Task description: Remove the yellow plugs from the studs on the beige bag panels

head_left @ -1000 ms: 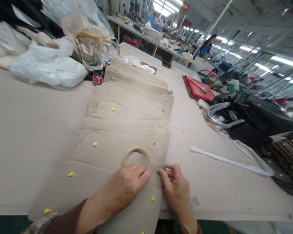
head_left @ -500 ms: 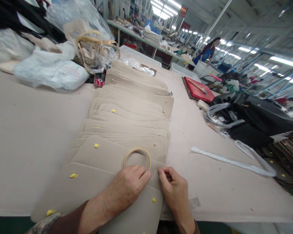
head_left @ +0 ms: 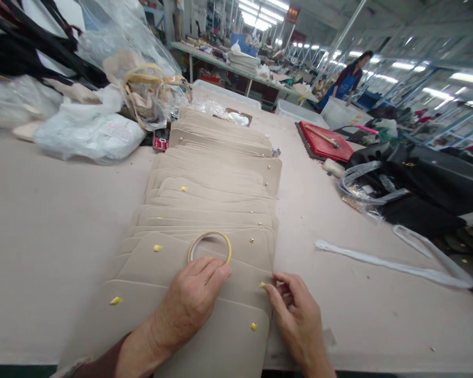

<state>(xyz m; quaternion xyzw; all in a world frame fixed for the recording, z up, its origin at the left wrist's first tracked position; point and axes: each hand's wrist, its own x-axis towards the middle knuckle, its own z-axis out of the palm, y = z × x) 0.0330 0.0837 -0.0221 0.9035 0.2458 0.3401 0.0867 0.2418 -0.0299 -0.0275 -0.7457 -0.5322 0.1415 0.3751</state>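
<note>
Clasping tape roll (head_left: 210, 233): left hand (head_left: 197, 287) | parted slightly, touching tab (head_left: 262, 285): right hand (head_left: 298, 316)

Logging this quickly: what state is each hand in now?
Left hand: closed, holding the yellow-edged roll.
Right hand: thumb at yellow piece; whether pinching, cannot tell.

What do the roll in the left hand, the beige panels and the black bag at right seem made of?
Roll: probably tape, yellow-edged, with a pale, perhaps cardboard, inner ring.
Beige panels: leather or imitation, judging by the smooth matte faces; which, I can't tell.
Black bag: likewise leather-like, with a soft dull sheen.
</note>
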